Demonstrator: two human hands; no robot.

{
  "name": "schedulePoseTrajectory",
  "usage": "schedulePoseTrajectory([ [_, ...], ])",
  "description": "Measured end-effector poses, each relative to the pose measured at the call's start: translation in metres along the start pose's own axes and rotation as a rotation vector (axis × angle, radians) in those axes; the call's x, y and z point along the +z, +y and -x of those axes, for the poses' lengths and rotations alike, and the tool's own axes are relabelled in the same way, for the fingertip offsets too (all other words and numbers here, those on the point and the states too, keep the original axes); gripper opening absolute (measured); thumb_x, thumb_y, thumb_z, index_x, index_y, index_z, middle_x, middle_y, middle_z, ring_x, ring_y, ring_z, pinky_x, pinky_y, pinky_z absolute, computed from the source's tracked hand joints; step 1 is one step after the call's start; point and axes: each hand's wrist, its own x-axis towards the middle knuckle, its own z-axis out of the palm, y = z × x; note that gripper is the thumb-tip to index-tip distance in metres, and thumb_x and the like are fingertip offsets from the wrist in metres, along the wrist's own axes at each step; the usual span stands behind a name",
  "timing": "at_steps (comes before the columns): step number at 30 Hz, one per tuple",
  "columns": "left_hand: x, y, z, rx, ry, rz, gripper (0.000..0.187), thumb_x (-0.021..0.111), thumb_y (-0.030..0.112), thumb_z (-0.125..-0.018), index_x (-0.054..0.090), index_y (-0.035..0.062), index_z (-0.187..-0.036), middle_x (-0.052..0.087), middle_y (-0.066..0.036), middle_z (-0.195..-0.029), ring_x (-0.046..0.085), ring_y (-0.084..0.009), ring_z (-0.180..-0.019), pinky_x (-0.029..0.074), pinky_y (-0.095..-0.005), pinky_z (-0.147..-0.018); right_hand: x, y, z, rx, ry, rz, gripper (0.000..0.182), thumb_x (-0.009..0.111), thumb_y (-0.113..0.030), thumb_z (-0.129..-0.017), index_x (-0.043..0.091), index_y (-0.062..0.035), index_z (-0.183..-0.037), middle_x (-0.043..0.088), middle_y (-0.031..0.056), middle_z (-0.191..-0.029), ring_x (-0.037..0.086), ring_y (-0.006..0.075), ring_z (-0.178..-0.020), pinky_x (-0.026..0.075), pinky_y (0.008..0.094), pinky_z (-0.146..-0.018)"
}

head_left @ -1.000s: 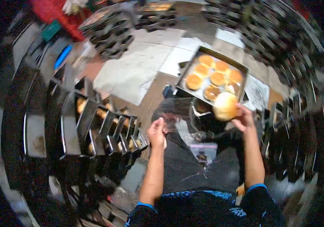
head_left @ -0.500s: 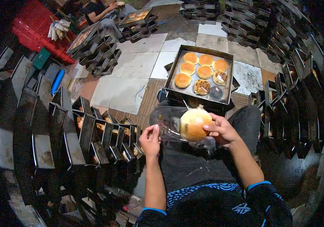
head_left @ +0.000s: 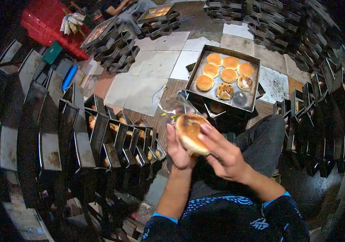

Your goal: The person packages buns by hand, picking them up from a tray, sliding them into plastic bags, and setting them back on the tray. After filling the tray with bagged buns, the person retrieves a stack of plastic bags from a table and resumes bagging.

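A round golden-brown bun (head_left: pixel 191 131), tilted and browned darker on top, is held up between my two hands. My left hand (head_left: pixel 179 152) cups its lower left side, thumb pointing up along the edge. Across its right side lie the fingers of my right hand (head_left: pixel 225 156), closed against the crust. A clear plastic bag (head_left: pixel 177 105) with small printed marks sticks out beyond the bun's far side, blurred by motion. Just past my hands stands a square metal tray (head_left: pixel 250 105) of several buns (head_left: pixel 229 75), two of them in printed wrappers (head_left: pixel 225 91).
Stacked metal pans (head_left: pixel 85 145) with bread inside line my left. More stacked pans (head_left: pixel 301 117) rise on the right. At the back left are a red crate (head_left: pixel 47 24), a blue object (head_left: pixel 69 78) and another person (head_left: pixel 118 9) beside trays of buns (head_left: pixel 156 13).
My left hand has moved from the bag's edge to the bun. The bun has come left and tilted up, the right hand following it over. The whole view has shifted slightly.
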Motion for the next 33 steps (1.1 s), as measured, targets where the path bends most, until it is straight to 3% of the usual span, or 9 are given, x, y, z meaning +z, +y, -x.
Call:
schedulePoseTrajectory([
  [2,0.009,0.013,-0.007,0.001,-0.070,0.404,0.082,0.030,0.062,-0.093,0.045,-0.0100,-0.128,0.056,-0.025,-0.124,0.050,-0.0343,-0.121,0.038,-0.0435,-0.104,0.007,0.008,0.002,-0.066,-0.053,0.036,0.060,0.063,0.006,-0.073,0.051,-0.0011,-0.131,0.040,0.0256,-0.141,0.038,0.0420,-0.133,0.033,0.0461,-0.109],
  [6,0.055,-0.011,0.032,0.410,0.177,-0.170,0.092,0.050,0.061,-0.081,0.027,-0.0006,-0.144,0.038,-0.023,-0.142,0.040,-0.0365,-0.131,0.033,-0.0470,-0.110,-0.004,0.006,-0.008,-0.212,0.000,0.075,0.052,0.059,-0.002,-0.079,0.054,-0.0034,-0.130,0.041,0.0267,-0.140,0.041,0.0443,-0.130,0.037,0.0480,-0.107],
  [11,0.043,0.028,0.008,0.306,-0.131,0.166,0.081,0.052,0.053,-0.083,0.019,0.0194,-0.149,0.030,-0.027,-0.145,0.037,-0.0467,-0.129,0.037,-0.0595,-0.103,-0.004,0.003,-0.012,-0.344,-0.050,0.253,0.048,0.055,-0.007,-0.081,0.057,-0.0088,-0.129,0.044,0.0255,-0.138,0.047,0.0431,-0.125,0.046,0.0443,-0.099],
  [14,0.047,-0.011,0.010,0.306,0.014,-0.062,0.074,0.058,0.026,-0.084,0.023,0.0019,-0.145,0.036,-0.020,-0.143,0.045,-0.0345,-0.126,0.040,-0.0483,-0.104,0.009,0.004,-0.026,-0.097,-0.022,0.317,0.049,0.062,-0.014,-0.079,0.057,-0.0100,-0.127,0.034,0.0284,-0.144,0.038,0.0491,-0.129,0.039,0.0486,-0.104],
  [17,0.008,-0.016,-0.011,0.099,0.136,0.202,0.061,0.048,0.039,-0.088,0.040,-0.0010,-0.133,0.054,-0.018,-0.126,0.056,-0.0325,-0.112,0.049,-0.0481,-0.092,0.013,0.001,-0.018,0.033,-0.094,0.339,0.046,0.064,-0.010,-0.078,0.057,-0.0069,-0.123,0.037,0.0291,-0.140,0.041,0.0474,-0.127,0.038,0.0468,-0.104],
  [22,-0.014,0.009,-0.009,0.071,0.176,0.232,0.070,0.044,0.051,-0.087,0.036,0.0064,-0.140,0.052,-0.016,-0.132,0.053,-0.0348,-0.119,0.047,-0.0533,-0.094,-0.011,0.026,0.009,0.154,-0.631,-0.327,0.025,0.068,-0.005,-0.079,0.066,-0.0016,-0.103,0.066,0.0160,-0.095,0.065,0.0311,-0.089,0.052,0.0410,-0.079],
  [24,-0.006,-0.005,-0.006,0.057,0.159,0.269,0.067,0.047,0.046,-0.087,0.035,0.0060,-0.141,0.049,-0.017,-0.135,0.052,-0.0323,-0.120,0.046,-0.0508,-0.097,-0.002,0.031,-0.002,0.131,-0.233,-0.304,0.013,0.068,-0.008,-0.079,0.065,-0.0018,-0.091,0.066,0.0125,-0.082,0.065,0.0305,-0.077,0.052,0.0391,-0.070],
  [30,-0.013,-0.006,-0.022,-0.202,0.302,0.297,0.057,0.041,0.043,-0.092,0.044,0.0041,-0.133,0.057,-0.016,-0.124,0.062,-0.0298,-0.103,0.057,-0.0419,-0.066,-0.004,0.023,-0.012,-0.061,-0.537,-0.471,0.012,0.063,-0.012,-0.081,0.059,-0.0010,-0.082,0.059,0.0171,-0.079,0.060,0.0346,-0.078,0.049,0.0401,-0.072],
  [33,-0.052,0.010,-0.025,-0.296,0.100,0.558,0.070,0.040,0.056,-0.086,0.043,0.0078,-0.137,0.054,-0.021,-0.127,0.059,-0.0441,-0.099,0.052,-0.0406,-0.063,-0.036,0.033,-0.021,-0.198,-1.145,-1.015,0.015,0.063,-0.011,-0.077,0.057,0.0028,-0.078,0.055,0.0166,-0.076,0.057,0.0351,-0.074,0.049,0.0365,-0.070],
])
